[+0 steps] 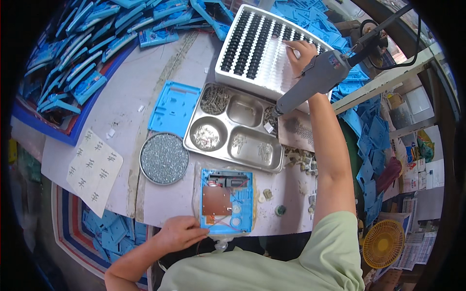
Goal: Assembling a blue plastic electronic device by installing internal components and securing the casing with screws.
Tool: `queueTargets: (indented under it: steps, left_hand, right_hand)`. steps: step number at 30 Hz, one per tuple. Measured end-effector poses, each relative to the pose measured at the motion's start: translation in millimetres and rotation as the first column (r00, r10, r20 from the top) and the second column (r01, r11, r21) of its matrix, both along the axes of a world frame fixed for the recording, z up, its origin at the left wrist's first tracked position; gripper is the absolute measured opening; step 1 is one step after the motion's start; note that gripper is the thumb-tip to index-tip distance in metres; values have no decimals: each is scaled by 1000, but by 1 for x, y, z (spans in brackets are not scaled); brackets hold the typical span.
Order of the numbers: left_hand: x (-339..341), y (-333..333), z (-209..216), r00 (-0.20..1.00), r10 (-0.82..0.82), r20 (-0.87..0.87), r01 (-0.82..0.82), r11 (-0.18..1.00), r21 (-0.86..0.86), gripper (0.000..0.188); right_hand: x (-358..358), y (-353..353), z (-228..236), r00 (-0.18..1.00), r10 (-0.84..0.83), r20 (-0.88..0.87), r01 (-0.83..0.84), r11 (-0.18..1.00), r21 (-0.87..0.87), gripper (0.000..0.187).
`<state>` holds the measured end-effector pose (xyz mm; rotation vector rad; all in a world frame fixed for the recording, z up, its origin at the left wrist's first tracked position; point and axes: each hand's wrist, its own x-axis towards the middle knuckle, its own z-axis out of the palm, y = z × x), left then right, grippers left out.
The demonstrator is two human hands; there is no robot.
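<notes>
Blue casing (245, 201) (one) lies by the left hand (179, 234), one white tray (273, 60) under the right hand (303, 56), each grip unclear.

One steel tray (227, 125) can be counted, with five compartments (244, 110), plus one round dish (164, 183), one white foam box (238, 81), one grey power driver (315, 75) and one marked sheet (94, 172). One brown board (216, 201) is spotted in one open blue housing (251, 203). Piled blue casings (90, 87)? Dozens, too overlapped to be counted.

Near on the pale desk (131, 97), square blue plastic casing (244, 199); behind it, rectangular silver metal tray (227, 127); farther, rectangular white foam box (242, 82).
</notes>
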<state>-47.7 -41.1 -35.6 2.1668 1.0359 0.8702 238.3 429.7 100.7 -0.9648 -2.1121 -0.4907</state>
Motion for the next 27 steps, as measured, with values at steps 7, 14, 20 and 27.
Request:
queueTargets:
  steps: [7, 14, 20, 27]
  left_hand:
    - [0, -8, -6, 998, 48, 34, -46, 998, -50, 25]
    - [2, -4, -5, 999, 27, 39, -25, 998, -50, 27]
    - [4, -11, 1, 995, 103, 3, -103, 993, -59, 28]
    - [6, -4, 2, 998, 64, -16, -65, 993, -99, 21]
  right_hand:
    - [45, 39, -29, 994, -44, -98, 41, 999, -28, 24]
    - [40, 30, -25, 989, -46, -138, 24, 987, -156, 34]
    - [25, 75, -31, 946, 210, -248, -221, 975, -20, 14]
    - [62, 87, -14, 890, 260, -375, -269, 963, 29, 13]
